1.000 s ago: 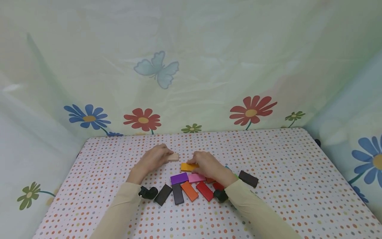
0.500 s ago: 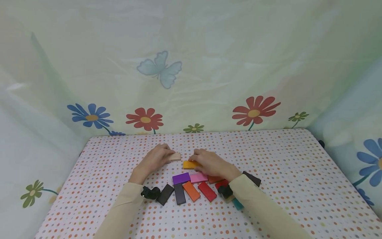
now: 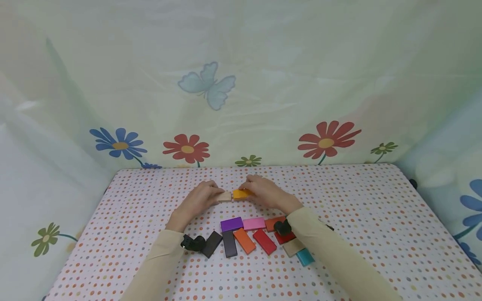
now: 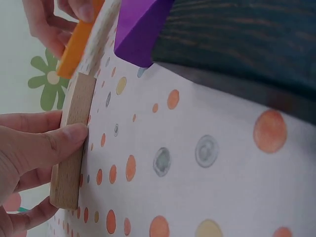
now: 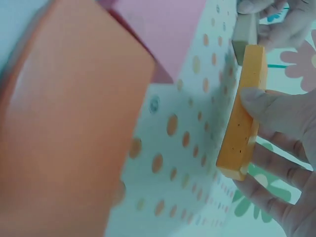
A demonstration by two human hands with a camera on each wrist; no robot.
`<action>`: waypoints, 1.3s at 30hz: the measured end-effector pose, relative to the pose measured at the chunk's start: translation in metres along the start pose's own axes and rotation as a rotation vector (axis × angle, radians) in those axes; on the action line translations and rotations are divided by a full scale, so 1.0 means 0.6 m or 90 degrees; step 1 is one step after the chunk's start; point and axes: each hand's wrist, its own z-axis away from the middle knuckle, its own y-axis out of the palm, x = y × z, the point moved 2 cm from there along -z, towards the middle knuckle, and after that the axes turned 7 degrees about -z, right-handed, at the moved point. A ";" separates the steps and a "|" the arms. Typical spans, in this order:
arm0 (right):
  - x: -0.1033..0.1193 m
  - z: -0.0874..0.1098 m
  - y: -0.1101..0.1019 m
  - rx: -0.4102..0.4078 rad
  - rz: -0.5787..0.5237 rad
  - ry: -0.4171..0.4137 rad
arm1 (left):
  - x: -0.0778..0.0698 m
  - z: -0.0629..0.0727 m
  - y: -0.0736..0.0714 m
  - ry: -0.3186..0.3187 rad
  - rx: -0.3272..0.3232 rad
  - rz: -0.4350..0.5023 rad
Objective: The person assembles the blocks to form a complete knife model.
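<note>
Left hand [image 3: 201,196] pinches a pale wooden block [image 3: 226,197]; right hand [image 3: 266,192] pinches a yellow block [image 3: 241,195]

Just above the middle of the spotted tablecloth [image 3: 361,217], I see the two blocks nearly end to end, a thin gap showing between them from the head camera. The left hand's thumb [image 4: 74,132] lies on one long face of the pale piece, other fingers behind it, parted only by the wood's thickness; a lower finger reaches its bottom end. The right hand grips the same way: thumb [image 5: 254,98] on the yellow face, fingers curled behind and underneath.

What the fingers do behind each block is largely hidden, and I cannot tell whether the yellow one touches the cloth.

Below the hands, at the centre, lie a purple block [image 3: 231,224], a pink block [image 3: 254,223], an orange block [image 3: 244,240] and a long red block [image 3: 265,241]. The black right-wrist camera [image 3: 282,228] covers part of a rust-coloured block [image 3: 273,222]. Lower right of these, a tan block [image 3: 293,247] and a teal block [image 3: 305,257] sit by the right sleeve [image 3: 331,255], which hides most of something dark on its far side. In the right wrist view, the orange surface filling the left is blurred and cut off.
</note>
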 end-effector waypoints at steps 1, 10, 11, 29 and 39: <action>0.001 -0.002 0.003 0.004 0.003 0.004 | 0.000 0.000 0.000 -0.002 0.002 0.002; -0.001 -0.008 0.019 0.008 -0.003 0.031 | 0.000 -0.001 -0.001 0.001 0.002 0.000; -0.001 -0.008 0.019 0.006 -0.009 0.031 | 0.000 -0.001 -0.001 0.003 0.000 0.000; -0.013 -0.012 0.019 0.006 -0.039 -0.006 | 0.002 -0.005 -0.002 -0.004 -0.001 0.028; -0.013 -0.010 0.017 0.020 -0.057 -0.013 | 0.001 -0.004 -0.005 0.007 -0.003 0.033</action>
